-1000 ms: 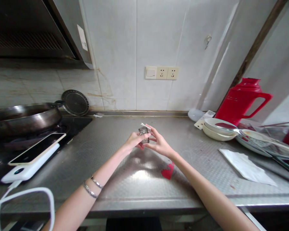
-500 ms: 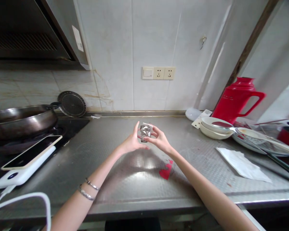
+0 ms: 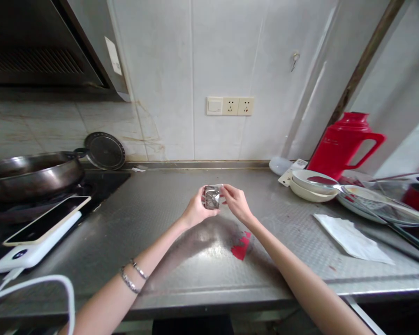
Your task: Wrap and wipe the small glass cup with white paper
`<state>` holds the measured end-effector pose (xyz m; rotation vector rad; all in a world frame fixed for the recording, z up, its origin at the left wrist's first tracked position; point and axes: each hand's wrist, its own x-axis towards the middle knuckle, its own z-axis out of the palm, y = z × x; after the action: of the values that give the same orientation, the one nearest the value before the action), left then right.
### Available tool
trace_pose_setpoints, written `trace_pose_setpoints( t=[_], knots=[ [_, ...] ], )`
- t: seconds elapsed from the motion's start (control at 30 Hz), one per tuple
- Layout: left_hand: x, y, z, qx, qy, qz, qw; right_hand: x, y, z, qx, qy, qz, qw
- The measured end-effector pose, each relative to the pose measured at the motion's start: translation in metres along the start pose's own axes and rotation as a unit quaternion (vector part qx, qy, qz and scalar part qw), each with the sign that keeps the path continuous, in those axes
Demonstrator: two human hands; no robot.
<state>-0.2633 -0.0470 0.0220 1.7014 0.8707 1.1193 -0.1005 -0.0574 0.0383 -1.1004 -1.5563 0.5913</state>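
Foil packet [image 3: 211,197], small and crinkled, sits pinched between both my hands above the steel counter [image 3: 181,260]. My left hand [image 3: 195,210] wraps its lower side; my right hand [image 3: 234,201] nips its upper right edge, perhaps a torn flap. A red scrap [image 3: 240,246] lies on the counter just below.

Both forearms reach forward and converge. The left hand [image 3: 195,210], two bracelets on its wrist, and the right hand [image 3: 234,203] meet, fingers curled in a pinch.
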Motion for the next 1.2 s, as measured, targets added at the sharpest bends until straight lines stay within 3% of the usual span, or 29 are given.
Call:
trace_pose_setpoints(
  t=[0.1, 0.23, 0.43, 0.63, 0.8, 0.93, 1.03, 1.1, 1.2],
  knots=[
    [-0.001, -0.003, 0.001, 0.03, -0.007, 0.028, 0.999, -0.001, -0.002, -0.003, -0.067, 0.029, -0.051, 0.996],
    [-0.001, -0.004, 0.001, 0.058, -0.002, 0.035, 0.998, -0.006, -0.009, -0.002, -0.05, 0.003, -0.061, 0.997],
    [-0.001, -0.005, 0.003, 0.076, 0.008, 0.045, 0.996, -0.013, -0.014, 0.002, -0.061, 0.024, -0.082, 0.994],
    [0.004, -0.009, 0.004, 0.019, 0.064, 0.058, 0.996, -0.016, -0.016, 0.005, -0.089, 0.057, -0.216, 0.971],
    [0.014, -0.013, -0.007, -0.039, 0.083, 0.072, 0.993, -0.018, -0.018, 0.004, -0.109, 0.038, -0.3, 0.947],
    [0.017, -0.016, -0.01, -0.015, 0.102, 0.061, 0.993, -0.013, -0.02, -0.003, -0.108, 0.118, -0.251, 0.955],
    [0.012, -0.018, -0.003, -0.002, 0.072, 0.051, 0.996, -0.008, -0.018, -0.008, -0.115, 0.147, -0.21, 0.96],
    [0.006, -0.018, 0.003, 0.01, 0.04, 0.052, 0.998, -0.006, -0.016, -0.008, -0.132, 0.12, -0.208, 0.962],
    [0.001, -0.018, 0.01, 0.021, 0.002, 0.062, 0.998, -0.006, -0.014, -0.007, -0.163, 0.023, -0.232, 0.959]
  ],
)
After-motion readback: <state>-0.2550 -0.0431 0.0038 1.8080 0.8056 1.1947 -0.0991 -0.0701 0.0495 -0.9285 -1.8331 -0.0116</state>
